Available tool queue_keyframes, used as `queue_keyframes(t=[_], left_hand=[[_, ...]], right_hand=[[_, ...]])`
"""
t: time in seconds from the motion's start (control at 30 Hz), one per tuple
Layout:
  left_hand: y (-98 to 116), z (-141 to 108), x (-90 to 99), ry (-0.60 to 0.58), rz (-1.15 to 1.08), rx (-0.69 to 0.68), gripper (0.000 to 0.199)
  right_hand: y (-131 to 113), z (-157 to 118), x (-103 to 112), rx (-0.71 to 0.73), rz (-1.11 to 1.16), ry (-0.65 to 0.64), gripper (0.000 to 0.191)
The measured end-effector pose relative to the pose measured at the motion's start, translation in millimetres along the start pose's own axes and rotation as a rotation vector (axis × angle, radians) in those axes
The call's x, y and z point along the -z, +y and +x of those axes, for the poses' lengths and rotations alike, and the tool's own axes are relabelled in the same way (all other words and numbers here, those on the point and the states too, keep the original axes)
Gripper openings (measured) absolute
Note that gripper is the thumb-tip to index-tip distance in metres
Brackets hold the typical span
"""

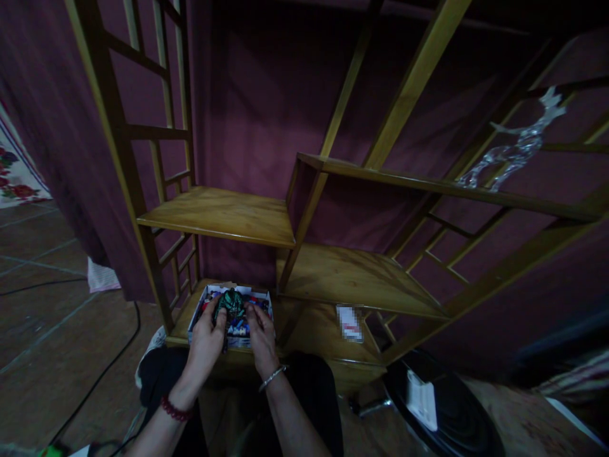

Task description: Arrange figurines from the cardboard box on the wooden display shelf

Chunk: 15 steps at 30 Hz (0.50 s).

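Okay, dark green, glossy, crinkled bundle, possibly cloth or plastic film (pixel 231 301), sits at the shallow white cardboard box (pixel 238 342), above a jumble of small blue, red and white pieces (pixel 239 327). Can't tell whether it's lifted clear or lying on them. Box is on the low yellow-brown wooden shelf (pixel 305 325), left end.

Grip: left hand (pixel 208 329) on the bundle's left side, fingers curled, thumb toward the middle; right hand (pixel 261 331) at its right edge, fingers bent inward. Both close in, neither spread wide; contact is too dim to say if either actually pinches.

Handling, my guess: light, soft, floppy, no real stiffness; the sheen suggests a slick surface, so it may slide under a fingertip-only hold. Probably not fragile, though thin material could snag or tear. Best hold: both sides at once, gathered folds between thumb and fingers, rather than one loose corner. Loose pieces underneath could catch or spill if it's dragged sideways. Box walls look thin; they'd likely bend if leaned on.
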<state>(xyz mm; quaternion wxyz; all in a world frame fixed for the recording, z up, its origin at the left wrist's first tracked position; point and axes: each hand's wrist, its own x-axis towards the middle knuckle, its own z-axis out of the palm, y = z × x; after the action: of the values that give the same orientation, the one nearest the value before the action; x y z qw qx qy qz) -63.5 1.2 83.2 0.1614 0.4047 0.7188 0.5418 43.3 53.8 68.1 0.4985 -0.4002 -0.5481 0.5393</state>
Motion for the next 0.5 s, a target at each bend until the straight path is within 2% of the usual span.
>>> queue_keyframes(t=[0.23, 0.5], left_hand=[[7.4, -0.8, 1.7, -0.024, 0.034, -0.018, 0.046], [10.6, -4.0, 2.6, -0.015, 0.045, -0.059, 0.045]], right_hand=[[-20.5, -6.9, 3.2, -0.031, -0.012, -0.092, 0.035], [-18.5, -6.9, 5.3, -0.067, 0.061, -0.109, 0.035]])
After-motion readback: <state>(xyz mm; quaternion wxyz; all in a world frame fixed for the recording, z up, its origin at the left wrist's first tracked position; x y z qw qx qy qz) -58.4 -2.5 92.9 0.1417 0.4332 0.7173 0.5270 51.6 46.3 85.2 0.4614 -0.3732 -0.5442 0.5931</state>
